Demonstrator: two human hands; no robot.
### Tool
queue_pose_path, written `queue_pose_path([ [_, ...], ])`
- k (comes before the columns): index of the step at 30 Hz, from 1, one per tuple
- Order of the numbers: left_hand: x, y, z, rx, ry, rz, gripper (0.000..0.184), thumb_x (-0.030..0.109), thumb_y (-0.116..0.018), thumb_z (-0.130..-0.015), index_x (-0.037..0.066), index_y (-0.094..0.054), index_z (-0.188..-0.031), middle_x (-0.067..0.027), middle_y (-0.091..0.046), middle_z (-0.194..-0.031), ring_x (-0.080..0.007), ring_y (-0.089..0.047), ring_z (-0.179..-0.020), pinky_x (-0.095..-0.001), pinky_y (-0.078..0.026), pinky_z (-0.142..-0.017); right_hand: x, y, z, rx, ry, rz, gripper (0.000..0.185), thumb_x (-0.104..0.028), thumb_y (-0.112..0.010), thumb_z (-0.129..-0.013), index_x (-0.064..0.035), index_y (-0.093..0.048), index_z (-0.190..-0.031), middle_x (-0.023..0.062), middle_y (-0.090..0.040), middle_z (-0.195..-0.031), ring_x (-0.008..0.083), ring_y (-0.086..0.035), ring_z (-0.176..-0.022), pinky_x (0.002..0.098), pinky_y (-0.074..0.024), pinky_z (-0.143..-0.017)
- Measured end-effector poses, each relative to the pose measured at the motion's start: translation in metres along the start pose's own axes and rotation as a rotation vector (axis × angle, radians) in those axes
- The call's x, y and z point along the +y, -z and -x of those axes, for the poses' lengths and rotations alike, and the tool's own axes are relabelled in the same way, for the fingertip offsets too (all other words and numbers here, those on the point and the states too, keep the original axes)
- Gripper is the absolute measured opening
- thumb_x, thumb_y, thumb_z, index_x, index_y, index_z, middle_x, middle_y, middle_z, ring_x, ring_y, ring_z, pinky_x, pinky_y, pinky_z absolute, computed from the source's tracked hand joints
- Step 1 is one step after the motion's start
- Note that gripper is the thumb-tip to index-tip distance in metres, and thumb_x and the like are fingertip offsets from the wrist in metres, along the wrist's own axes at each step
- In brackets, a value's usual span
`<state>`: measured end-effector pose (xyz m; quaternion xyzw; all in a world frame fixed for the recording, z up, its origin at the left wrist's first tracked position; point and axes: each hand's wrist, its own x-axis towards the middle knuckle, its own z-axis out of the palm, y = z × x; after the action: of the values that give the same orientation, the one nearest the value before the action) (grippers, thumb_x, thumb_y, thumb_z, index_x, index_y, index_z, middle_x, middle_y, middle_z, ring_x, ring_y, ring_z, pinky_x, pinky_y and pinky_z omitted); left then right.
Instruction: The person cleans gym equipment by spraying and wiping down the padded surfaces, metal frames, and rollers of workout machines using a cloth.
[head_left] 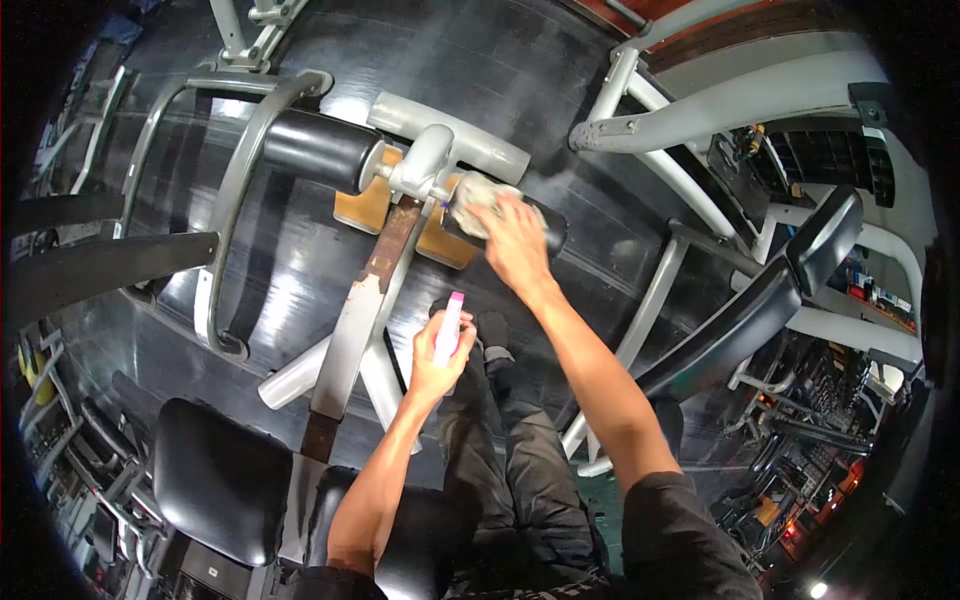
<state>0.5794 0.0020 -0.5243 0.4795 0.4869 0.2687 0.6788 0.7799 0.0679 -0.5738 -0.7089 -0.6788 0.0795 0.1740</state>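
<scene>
My left hand point(440, 355) is wrapped round a white bottle point(448, 332) with a pink top, held upright over the floor near my legs. My right hand point(515, 238) presses a pale, crumpled cloth point(478, 203) onto the right black foam roller point(556, 232) of a gym bench. Between that roller and the left black roller point(318, 150) is a grey metal joint point(425, 162), at the end of a worn grey beam point(350, 335). The cloth hides part of the right roller.
Black bench pads point(222, 478) lie at the lower left. A curved metal frame point(240, 180) rises on the left. Another padded bench point(730, 325) and thick grey frames point(740, 100) stand on the right. A grey tube point(470, 140) lies beyond the rollers.
</scene>
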Motion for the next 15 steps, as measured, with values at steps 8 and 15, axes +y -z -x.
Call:
queue_pose_path([
  [8,-0.001,0.002,-0.003,0.029,-0.088,-0.06,0.015,0.004,-0.066,-0.09,0.001,-0.061,-0.104,-0.0019,-0.062,-0.079,-0.0051,-0.056,-0.057,-0.0221,-0.046,-0.051,0.078,0.042,0.091,0.049,-0.553,-0.289,0.039,0.001,-0.05,-0.089,-0.0089,-0.052,-0.127,0.02,-0.057,-0.121,0.0402,-0.058,-0.112,0.045,-0.0482,-0.094],
  [15,-0.011,0.001,-0.001,0.004,-0.09,-0.069,0.015,0.006,-0.067,-0.089,0.001,-0.061,-0.103,-0.0019,-0.062,-0.079,-0.0054,-0.056,-0.058,-0.0223,-0.046,-0.052,0.002,0.039,-0.03,0.181,-0.252,-0.233,0.054,0.001,-0.057,-0.08,-0.0175,-0.055,-0.131,0.0162,-0.053,-0.132,0.0374,-0.051,-0.123,0.0416,-0.0441,-0.1],
])
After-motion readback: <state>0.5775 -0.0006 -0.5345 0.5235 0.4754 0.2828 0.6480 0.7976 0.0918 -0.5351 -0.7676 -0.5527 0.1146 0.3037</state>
